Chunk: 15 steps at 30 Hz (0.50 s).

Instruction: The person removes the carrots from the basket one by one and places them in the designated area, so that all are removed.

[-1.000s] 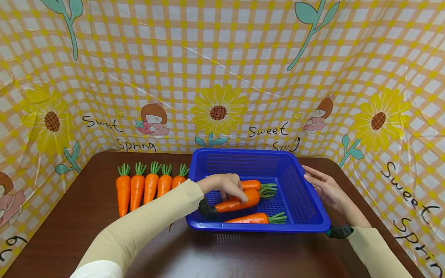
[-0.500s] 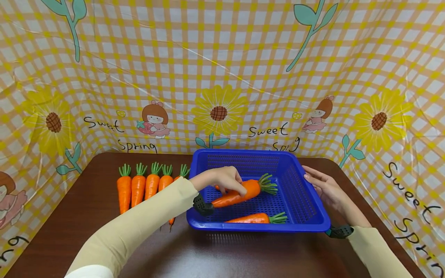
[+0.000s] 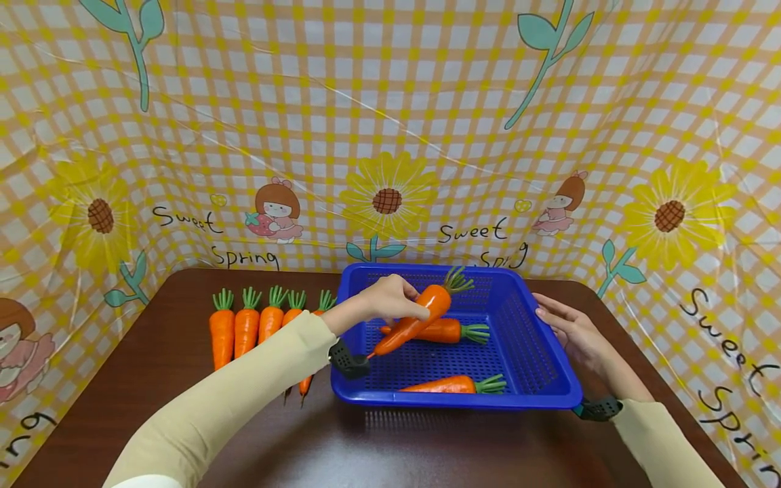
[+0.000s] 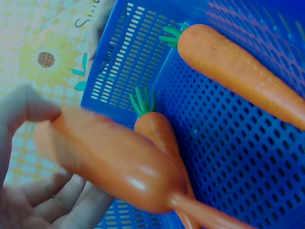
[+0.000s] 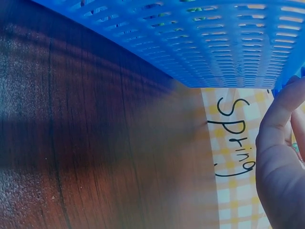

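My left hand (image 3: 390, 298) grips an orange carrot (image 3: 434, 301) with green stems, tilted with its tip toward the lower left, above the blue plastic basket (image 3: 457, 400). In the left wrist view the thumb lies along one side of this carrot (image 4: 119, 157) and the fingers along the other. Below it a second carrot (image 3: 444, 331) lies on the basket floor. Another carrot (image 3: 448, 385) rests along the near wall. My right hand (image 3: 576, 332) touches the basket's right rim from outside, its fingers fairly straight; the right wrist view shows it beside the perforated wall (image 5: 190, 43).
Several carrots (image 3: 246, 329) lie side by side left of the basket, stems pointing away, partly hidden by the left sleeve (image 3: 244, 386). The dark wooden table (image 3: 396, 454) is bounded behind and at the sides by a checked sunflower cloth (image 3: 317, 122).
My left hand has lifted the carrot from the basket floor, moving up and slightly left, and the carrot has tilted stems upward. The carrot beneath it now shows more. The right hand stays put.
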Motion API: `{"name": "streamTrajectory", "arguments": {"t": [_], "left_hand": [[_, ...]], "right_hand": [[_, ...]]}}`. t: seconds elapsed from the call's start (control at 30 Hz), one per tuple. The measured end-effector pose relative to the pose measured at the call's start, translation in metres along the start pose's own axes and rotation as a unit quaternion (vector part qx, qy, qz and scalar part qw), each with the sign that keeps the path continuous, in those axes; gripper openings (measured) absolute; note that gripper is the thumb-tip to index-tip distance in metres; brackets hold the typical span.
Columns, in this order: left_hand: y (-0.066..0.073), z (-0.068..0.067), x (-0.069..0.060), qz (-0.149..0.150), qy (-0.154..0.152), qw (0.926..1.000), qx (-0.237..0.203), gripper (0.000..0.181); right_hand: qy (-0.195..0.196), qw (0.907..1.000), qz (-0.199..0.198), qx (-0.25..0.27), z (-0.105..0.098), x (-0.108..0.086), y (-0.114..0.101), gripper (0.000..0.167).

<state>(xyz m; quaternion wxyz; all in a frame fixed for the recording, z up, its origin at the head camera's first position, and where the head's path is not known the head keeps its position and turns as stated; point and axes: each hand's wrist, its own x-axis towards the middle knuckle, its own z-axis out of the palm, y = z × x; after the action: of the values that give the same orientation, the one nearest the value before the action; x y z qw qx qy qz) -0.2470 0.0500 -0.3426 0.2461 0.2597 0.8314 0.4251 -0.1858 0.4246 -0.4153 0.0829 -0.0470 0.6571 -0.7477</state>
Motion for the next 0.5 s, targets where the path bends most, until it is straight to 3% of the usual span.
{"name": "streamTrajectory", "arguments": {"t": [0.2,0.5], "left_hand": [[-0.005,-0.003,-0.001,-0.012,0.053,0.9984,-0.011,0.044],[-0.008,-0.008,-0.01,-0.024,0.084,0.9954,-0.04,0.048]], "right_hand": [[-0.003,1.0,0.002,0.005,-0.001,0.0,0.001,0.035],[-0.007,1.0,-0.002,0.001,-0.002,0.0,0.002,0.036]]}}
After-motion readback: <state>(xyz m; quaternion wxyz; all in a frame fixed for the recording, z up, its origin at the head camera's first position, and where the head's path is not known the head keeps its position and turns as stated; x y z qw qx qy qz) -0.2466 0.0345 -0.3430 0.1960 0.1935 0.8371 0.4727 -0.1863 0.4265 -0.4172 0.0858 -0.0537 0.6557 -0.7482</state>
